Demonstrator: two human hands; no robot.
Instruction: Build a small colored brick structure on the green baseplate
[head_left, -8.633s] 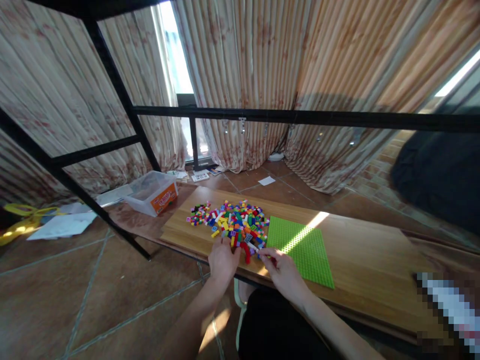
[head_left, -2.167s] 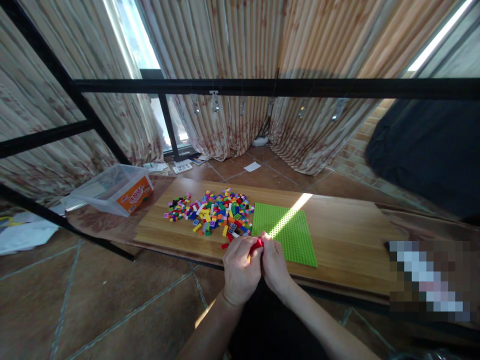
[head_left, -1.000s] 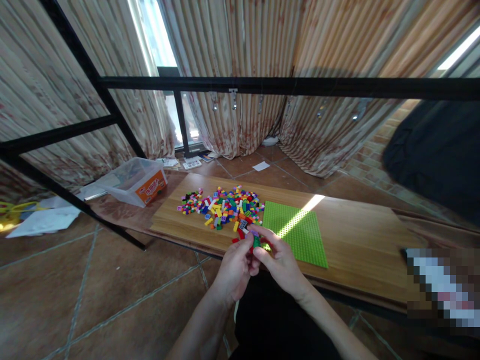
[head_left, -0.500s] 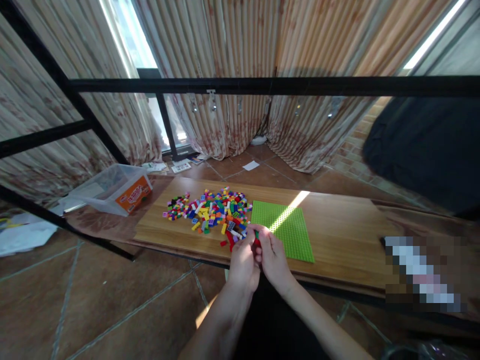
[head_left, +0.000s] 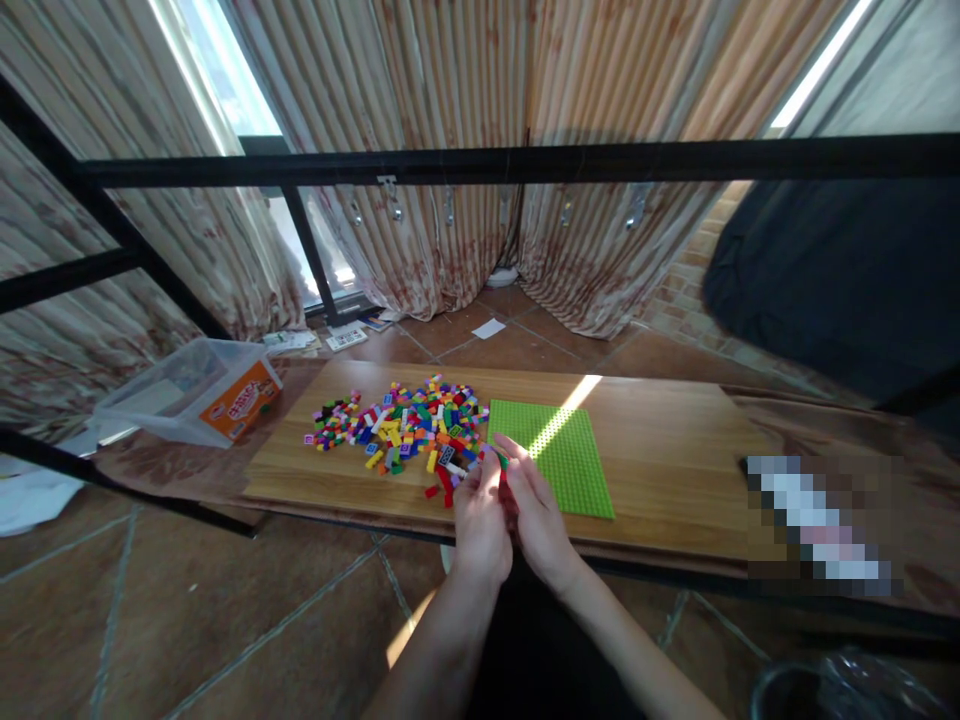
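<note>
My left hand (head_left: 480, 525) and my right hand (head_left: 541, 522) meet at the near edge of the board, fingers curled around small toy building bricks (head_left: 503, 464). Bits of green and red show between the fingertips; the fingers cover most of the rest. Just beyond my right hand lies a flat green studded baseplate (head_left: 581, 465), crossed by a strip of sunlight. To the left of it spreads a pile of loose multicoloured bricks (head_left: 412, 425), and a few red bricks (head_left: 445, 484) lie close to my left hand.
The wooden board (head_left: 667, 470) rests on a cloth-covered surface. A clear plastic bin (head_left: 172, 395) with an orange label stands at the left. A black metal bar (head_left: 450, 165) runs across in front of the curtains. A blurred-out patch (head_left: 817, 525) lies at the right.
The view has shifted a little, so the scene sits further left. My right hand's fingers have straightened and tilted upward, while both hands stay together around the bricks.
</note>
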